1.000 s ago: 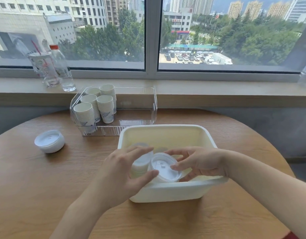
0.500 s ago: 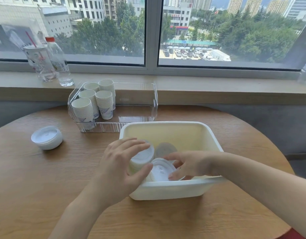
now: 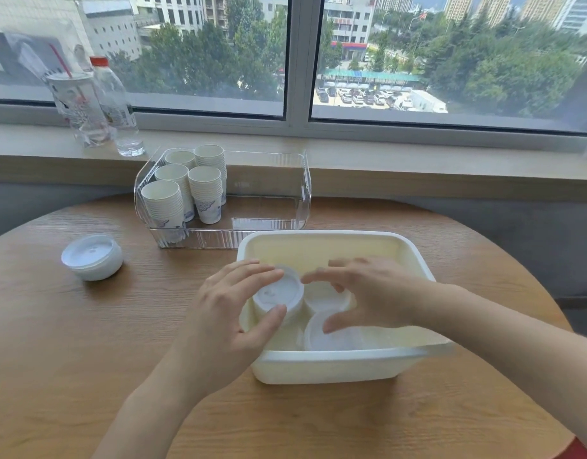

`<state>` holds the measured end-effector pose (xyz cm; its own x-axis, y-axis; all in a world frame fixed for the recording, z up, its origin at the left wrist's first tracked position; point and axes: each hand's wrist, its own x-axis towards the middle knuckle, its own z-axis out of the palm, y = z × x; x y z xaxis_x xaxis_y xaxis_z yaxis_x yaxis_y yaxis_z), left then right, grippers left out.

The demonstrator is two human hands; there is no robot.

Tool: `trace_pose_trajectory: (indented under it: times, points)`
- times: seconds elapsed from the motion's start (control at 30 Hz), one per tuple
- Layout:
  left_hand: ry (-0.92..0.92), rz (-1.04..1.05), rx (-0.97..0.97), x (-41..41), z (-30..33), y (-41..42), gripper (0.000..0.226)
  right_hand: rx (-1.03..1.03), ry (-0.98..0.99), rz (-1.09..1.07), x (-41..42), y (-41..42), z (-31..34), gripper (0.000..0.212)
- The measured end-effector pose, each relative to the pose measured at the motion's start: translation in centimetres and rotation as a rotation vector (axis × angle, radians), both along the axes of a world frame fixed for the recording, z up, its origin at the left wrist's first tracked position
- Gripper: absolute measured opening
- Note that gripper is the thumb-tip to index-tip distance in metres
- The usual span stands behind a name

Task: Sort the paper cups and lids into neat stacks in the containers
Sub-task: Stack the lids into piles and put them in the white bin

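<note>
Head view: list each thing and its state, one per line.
Left hand: grips the tall white lid stack.
Right hand: open above the low lid stacks.
Cream plastic tub: holds lids.
Clear ribbed bin: holds upright paper cup stacks.

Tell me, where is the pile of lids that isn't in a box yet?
In the head view, that lid pile sits on the round wooden table, far left, apart from both hands, just left of the clear bin holding the paper cup stacks.
</note>
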<state>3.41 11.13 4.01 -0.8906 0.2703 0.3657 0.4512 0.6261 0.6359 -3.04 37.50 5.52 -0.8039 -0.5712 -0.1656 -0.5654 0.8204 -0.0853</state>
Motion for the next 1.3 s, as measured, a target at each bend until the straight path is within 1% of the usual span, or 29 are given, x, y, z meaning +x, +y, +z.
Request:
trace_pose_trajectory:
  times: [0.1,0.17,0.23,0.43,0.6,0.77,0.87,0.93,1.0,1.07,1.17,1.23,1.3]
  points:
    - [0.002,-0.001,-0.001,0.0,0.0,0.1,0.048,-0.016,-0.094,0.114,-0.1,-0.2,-0.9,0.088]
    - [-0.002,0.001,0.004,0.0,-0.1,0.1,0.048,0.000,-0.189,0.127,0.0,-0.5,-1.4,0.089]
    - [0.000,0.001,0.002,0.0,-0.3,0.1,0.048,0.000,-0.244,0.119,0.0,-0.8,-1.7,0.089]
    - [0.005,0.012,0.011,-0.1,-1.1,0.0,0.049,0.004,-0.291,0.108,0.2,-1.4,-2.1,0.085]
    - [0.022,0.021,0.034,-0.2,-1.4,0.1,0.056,0.015,-0.325,0.093,0.1,-1.5,-2.3,0.084]
    - [0.023,0.025,0.044,-0.2,-1.3,0.1,0.057,-0.010,-0.304,0.066,0.3,-1.5,-1.8,0.083]
    - [0.027,0.010,0.045,-0.4,-1.0,-0.1,0.050,-0.042,-0.266,0.033,0.5,-1.8,-0.5,0.080]
    - [0.050,0.004,0.052,-0.6,-0.9,-0.5,0.047,-0.075,-0.192,0.027,0.5,-2.2,0.9,0.074]
    - [0.078,0.028,0.033,-0.7,-0.9,-1.3,0.049,-0.124,-0.095,0.030,0.4,-3.0,2.3,0.066]
    - [0.106,0.081,-0.010,-0.9,-1.0,-2.5,0.055,-0.173,-0.027,0.045,0.0,-4.3,3.7,0.063]
    - [0.111,0.183,-0.086,-1.3,-1.3,-5.1,0.060,-0.175,0.046,0.095,-1.1,-7.0,5.0,0.064]
    - [0.104,0.262,-0.118,-1.7,-1.7,-7.2,0.056,-0.162,0.069,0.123,-2.0,-9.4,5.2,0.063]
    - [0.106,0.352,-0.110,-2.0,-2.5,-9.6,0.048,-0.170,0.062,0.166,-3.0,-12.3,5.0,0.060]
